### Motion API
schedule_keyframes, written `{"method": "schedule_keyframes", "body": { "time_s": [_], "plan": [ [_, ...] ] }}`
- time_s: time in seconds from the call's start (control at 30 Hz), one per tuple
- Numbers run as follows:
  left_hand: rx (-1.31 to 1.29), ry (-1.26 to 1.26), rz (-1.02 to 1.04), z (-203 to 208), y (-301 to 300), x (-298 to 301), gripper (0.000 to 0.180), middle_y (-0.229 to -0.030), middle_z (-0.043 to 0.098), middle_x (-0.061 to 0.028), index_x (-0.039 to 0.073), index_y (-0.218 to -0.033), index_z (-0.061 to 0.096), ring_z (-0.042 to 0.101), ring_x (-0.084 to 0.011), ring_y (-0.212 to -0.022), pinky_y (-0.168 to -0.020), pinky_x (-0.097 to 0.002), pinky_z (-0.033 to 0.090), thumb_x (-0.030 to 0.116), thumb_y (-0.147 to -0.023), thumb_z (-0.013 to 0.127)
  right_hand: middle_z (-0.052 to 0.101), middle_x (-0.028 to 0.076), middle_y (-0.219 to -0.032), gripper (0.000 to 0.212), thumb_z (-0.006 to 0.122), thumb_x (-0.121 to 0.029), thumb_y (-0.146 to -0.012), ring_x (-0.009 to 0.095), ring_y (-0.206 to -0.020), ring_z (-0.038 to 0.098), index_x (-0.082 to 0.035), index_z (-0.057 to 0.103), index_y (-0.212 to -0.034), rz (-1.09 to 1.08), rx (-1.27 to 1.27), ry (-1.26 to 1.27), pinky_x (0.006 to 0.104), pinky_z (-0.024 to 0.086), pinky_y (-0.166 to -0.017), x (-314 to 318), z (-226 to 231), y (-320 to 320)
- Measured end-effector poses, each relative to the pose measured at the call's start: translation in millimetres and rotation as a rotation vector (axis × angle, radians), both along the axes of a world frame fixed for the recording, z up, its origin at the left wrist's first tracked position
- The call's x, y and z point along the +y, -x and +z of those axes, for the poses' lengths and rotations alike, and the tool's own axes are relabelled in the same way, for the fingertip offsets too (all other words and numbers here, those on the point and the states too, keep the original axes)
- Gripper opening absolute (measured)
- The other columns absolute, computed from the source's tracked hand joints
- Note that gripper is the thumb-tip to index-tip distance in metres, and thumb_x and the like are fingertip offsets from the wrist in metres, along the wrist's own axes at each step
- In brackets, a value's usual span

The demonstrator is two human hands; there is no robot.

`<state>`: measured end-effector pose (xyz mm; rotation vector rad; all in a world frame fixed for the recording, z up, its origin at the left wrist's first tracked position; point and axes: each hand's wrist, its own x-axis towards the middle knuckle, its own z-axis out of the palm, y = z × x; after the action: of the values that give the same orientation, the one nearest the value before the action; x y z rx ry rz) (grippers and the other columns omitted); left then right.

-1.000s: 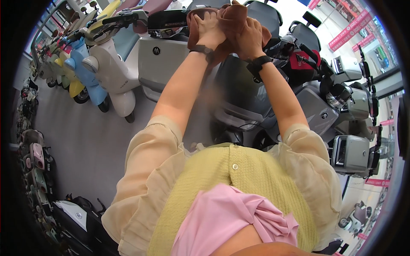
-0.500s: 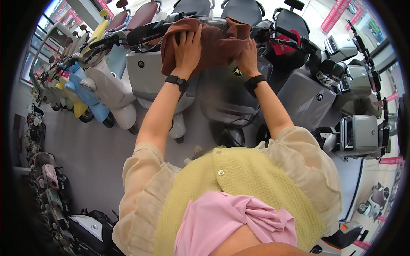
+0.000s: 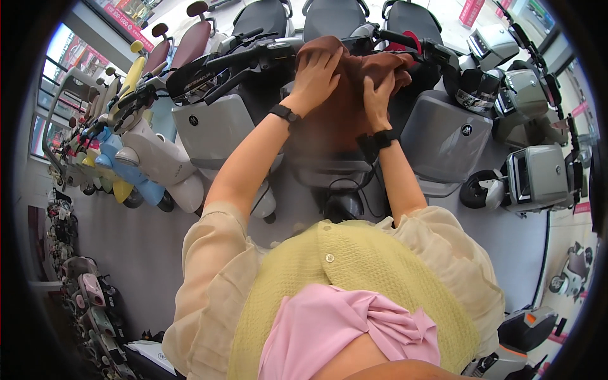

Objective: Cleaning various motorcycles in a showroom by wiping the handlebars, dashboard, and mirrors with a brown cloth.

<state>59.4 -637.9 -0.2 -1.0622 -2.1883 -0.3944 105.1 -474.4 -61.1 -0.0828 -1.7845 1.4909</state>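
Fingers of left hand [image 3: 315, 71] and right hand [image 3: 378, 95] clutching brown cloth [image 3: 345, 107], scooter front beneath hidden.

Brown cloth draped over a scooter's front

A brown cloth [image 3: 345, 95] is hanging in soft folds over the handlebar area of a grey scooter [image 3: 329, 171], its upper part bunching into creases while the lower part is falling flat down the front panel. The left hand [image 3: 315, 75] is pressing on its top left; the right hand [image 3: 378, 95] is gripping its right side
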Motion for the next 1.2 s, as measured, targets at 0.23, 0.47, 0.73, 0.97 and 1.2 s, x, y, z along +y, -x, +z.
{"method": "schedule_keyframes", "body": {
  "time_s": [0.23, 0.47, 0.73, 0.97, 1.2],
  "plan": [
    [-0.024, 0.196, 0.128, -32.1, 34.7, 51.3, 0.068, -0.138, 0.036, -0.0132, 0.018, -0.144, 0.029, 0.025, -0.0408, -0.133, -0.106, -0.0597, 0.022, 0.035, -0.085, 0.059, 0.029, 0.034, -0.139, 0.072, 0.056, -0.036, -0.089, 0.048, -0.121, 0.039, 0.004, 0.026, -0.141, -0.085, -0.177, -0.381, 0.0462, 0.034, -0.102, 1.6, -43.3, 26.5],
    [0.008, 0.253, 0.099, -41.7, 30.0, 64.7, 0.070, -0.140, 0.036, -0.0106, 0.020, -0.145, 0.028, 0.028, -0.0347, -0.132, -0.102, -0.0591, 0.026, 0.039, -0.086, 0.059, 0.049, 0.025, -0.125, 0.055, 0.053, -0.035, -0.089, 0.043, -0.105, 0.052, -0.003, 0.044, -0.133, -0.199, -0.434, -0.686, 0.0494, 0.040, -0.091, 30.6, -64.8, 36.9],
    [-0.213, 0.345, 0.247, -150.3, -55.0, 29.8, 0.062, -0.138, 0.043, -0.0126, 0.008, -0.141, 0.036, 0.032, -0.0313, -0.132, -0.110, -0.0454, 0.023, 0.033, -0.088, 0.053, 0.045, 0.022, -0.129, 0.039, 0.054, -0.021, -0.086, 0.048, -0.118, 0.039, -0.001, 0.054, -0.120, -0.206, -0.194, -0.711, 0.0568, 0.030, -0.102, 30.1, -126.1, -28.0],
    [-0.583, 0.211, 0.413, -230.7, -121.4, -40.9, 0.067, -0.143, 0.037, -0.0119, 0.009, -0.143, 0.034, 0.028, -0.0329, -0.134, -0.104, -0.0511, 0.027, 0.022, -0.082, 0.057, 0.041, 0.017, -0.135, 0.052, 0.055, -0.025, -0.084, 0.049, -0.122, 0.034, -0.004, 0.045, -0.131, 0.305, -0.369, -1.271, 0.0652, 0.023, -0.102, -9.8, -199.3, -100.3],
    [-0.509, 0.018, 0.655, -205.2, -139.6, -71.7, 0.062, -0.142, 0.037, -0.0121, 0.007, -0.138, 0.040, 0.027, -0.0308, -0.135, -0.105, -0.0549, 0.023, 0.017, -0.079, 0.057, 0.037, 0.003, -0.144, 0.062, 0.060, -0.037, -0.081, 0.038, -0.127, 0.033, -0.007, 0.044, -0.133, 0.419, 0.034, -1.635, 0.0626, 0.020, -0.105, -48.2, -121.7, -9.4]
  ]
}}
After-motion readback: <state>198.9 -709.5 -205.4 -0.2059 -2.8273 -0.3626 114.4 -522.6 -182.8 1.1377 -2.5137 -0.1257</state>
